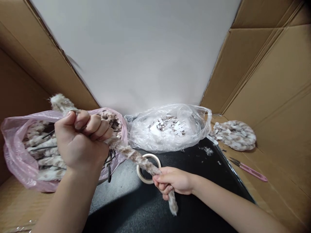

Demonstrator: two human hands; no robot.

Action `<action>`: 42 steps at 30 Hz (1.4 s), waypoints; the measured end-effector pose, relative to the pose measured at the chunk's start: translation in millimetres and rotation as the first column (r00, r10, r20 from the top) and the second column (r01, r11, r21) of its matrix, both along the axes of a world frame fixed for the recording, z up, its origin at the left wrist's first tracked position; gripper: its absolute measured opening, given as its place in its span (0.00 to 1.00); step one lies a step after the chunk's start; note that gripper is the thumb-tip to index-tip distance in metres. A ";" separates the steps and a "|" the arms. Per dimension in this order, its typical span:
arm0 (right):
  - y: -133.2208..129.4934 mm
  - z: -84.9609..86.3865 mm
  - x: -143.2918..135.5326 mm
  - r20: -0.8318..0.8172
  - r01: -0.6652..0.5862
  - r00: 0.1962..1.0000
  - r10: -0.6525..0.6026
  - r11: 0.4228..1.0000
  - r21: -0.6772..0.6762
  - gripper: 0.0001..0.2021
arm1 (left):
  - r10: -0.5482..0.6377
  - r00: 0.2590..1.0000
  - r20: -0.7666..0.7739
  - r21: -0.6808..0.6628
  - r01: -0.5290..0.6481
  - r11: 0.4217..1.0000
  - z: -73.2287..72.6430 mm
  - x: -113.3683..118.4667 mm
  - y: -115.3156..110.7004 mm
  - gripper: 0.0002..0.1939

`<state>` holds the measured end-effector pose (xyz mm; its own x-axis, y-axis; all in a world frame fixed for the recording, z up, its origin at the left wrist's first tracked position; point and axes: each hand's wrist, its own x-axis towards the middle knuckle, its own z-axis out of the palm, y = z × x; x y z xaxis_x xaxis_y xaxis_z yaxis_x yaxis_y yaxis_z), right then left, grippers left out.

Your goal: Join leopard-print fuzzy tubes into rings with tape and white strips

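Note:
A long, fluffy strip of beige and white fur stretches slantwise between my two hands. My left hand is closed in a fist round its upper part, and a tufted end sticks out beyond the thumb. Lower down, the fingers of my right hand pinch the strip near its other end, which hangs below them. Behind my left hand lies an open pink plastic bag filled with similar furry strips and some black cords. A roll of masking tape rests on the black surface just behind the strip.
A clear plastic bag holding white tags stands at the back. On the right are a round, woven furry piece and pink-handled thread snips. Cardboard walls rise at both sides of the black surface.

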<state>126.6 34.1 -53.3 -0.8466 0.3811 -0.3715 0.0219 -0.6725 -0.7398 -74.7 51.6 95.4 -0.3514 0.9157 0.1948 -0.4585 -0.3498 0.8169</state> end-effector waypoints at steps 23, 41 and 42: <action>-5.2 31.9 12.7 0.409 -0.188 0.880 -0.241 0.615 0.766 0.24 | -0.727 0.590 -0.351 -0.411 0.601 0.686 -65.7 31.4 12.9 0.22; 1.3 62.6 26.6 -0.278 0.623 0.701 -0.657 0.374 0.686 0.11 | -0.730 0.181 -0.659 -0.494 0.628 0.601 -52.8 38.9 -7.9 0.19; 1.7 63.2 26.5 -0.274 0.611 0.709 -0.650 0.371 0.699 0.10 | -0.718 0.213 -0.662 -0.470 0.629 0.619 -52.9 38.7 -8.6 0.18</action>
